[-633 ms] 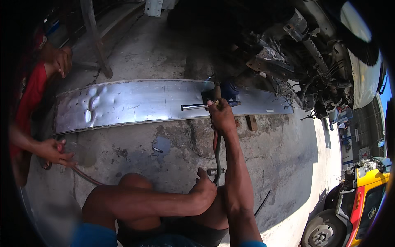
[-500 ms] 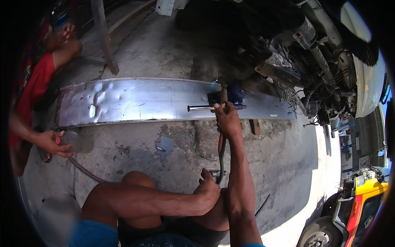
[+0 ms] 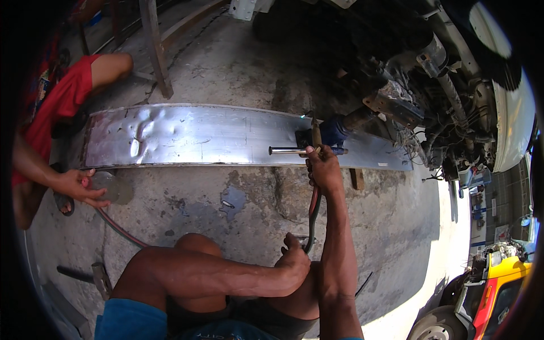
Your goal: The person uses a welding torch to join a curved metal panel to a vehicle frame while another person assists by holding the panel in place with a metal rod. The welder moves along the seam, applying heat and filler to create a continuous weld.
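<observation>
My right hand [image 3: 326, 170] is wrapped round a brass gas torch [image 3: 316, 131] with a red and a dark hose [image 3: 314, 212] trailing below. A small bright flame shows at its tip. The tip points over a long dented silver metal panel [image 3: 215, 136] on the floor. By the torch, a blue jack-like device [image 3: 336, 131] rests at the panel, and a chrome bar [image 3: 288, 151] lies across beside my fingers. Resting by my thigh, my left hand [image 3: 293, 262] has curled fingers beside the hoses and a small metal piece [image 3: 304, 241]; whatever it grips is partly hidden.
At left, a person in red shorts [image 3: 71, 90] holds a small red thing beside a translucent round object [image 3: 117, 188]. A vehicle underside with loose wires [image 3: 411, 139] hangs at upper right. A wooden block [image 3: 357, 179] sits under the panel. A yellow-red vehicle [image 3: 504, 277] stands lower right.
The whole view has shifted slightly, moving the scene a little rightward. My hands hold nearly the same pose. A hammer-like tool has come into sight at lower left.
</observation>
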Tool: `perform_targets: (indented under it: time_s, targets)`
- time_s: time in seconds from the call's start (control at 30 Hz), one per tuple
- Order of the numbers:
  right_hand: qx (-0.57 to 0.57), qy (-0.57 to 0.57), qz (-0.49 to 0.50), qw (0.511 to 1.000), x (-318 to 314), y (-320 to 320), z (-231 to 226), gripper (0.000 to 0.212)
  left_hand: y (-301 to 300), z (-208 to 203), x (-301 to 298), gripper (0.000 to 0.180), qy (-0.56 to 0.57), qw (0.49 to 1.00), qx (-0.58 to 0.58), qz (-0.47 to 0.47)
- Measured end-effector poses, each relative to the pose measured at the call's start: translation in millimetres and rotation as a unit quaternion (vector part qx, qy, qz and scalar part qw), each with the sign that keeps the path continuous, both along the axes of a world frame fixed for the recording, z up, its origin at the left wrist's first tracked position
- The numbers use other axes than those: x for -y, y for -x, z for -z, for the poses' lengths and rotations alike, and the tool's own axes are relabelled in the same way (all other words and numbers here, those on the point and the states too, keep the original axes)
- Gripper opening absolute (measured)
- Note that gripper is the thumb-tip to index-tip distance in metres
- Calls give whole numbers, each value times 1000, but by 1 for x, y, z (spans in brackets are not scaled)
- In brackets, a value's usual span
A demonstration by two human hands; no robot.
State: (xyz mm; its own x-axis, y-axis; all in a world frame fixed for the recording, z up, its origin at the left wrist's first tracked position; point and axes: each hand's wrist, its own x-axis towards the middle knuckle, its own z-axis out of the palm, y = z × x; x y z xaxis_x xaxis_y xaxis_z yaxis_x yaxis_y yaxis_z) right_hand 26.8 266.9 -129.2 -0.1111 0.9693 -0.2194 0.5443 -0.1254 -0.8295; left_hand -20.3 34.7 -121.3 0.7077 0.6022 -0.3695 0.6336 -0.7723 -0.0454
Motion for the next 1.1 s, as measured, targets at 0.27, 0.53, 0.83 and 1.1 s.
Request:
perform_targets:
  time_s: [0.27, 0.53, 0.83, 1.1]
  targets:
    - [26, -18, -10, 999, -1, 0, -1, 48, 3, -6, -2, 35, 6, 1000, -4, -1]
    - [55, -43, 0, 998, -3, 3, 6, 38, -10, 12, 0, 36, -11, 999, -51, 1]
    - [6, 25, -13, 1000, -1, -2, -10, 32, 0, -4, 3, 44, 13, 993, -99, 57]
    - [53, 35, -47, 997, -12, -25, -22, 36, 14, -21, -8, 60, 64, 983, -151, 82]
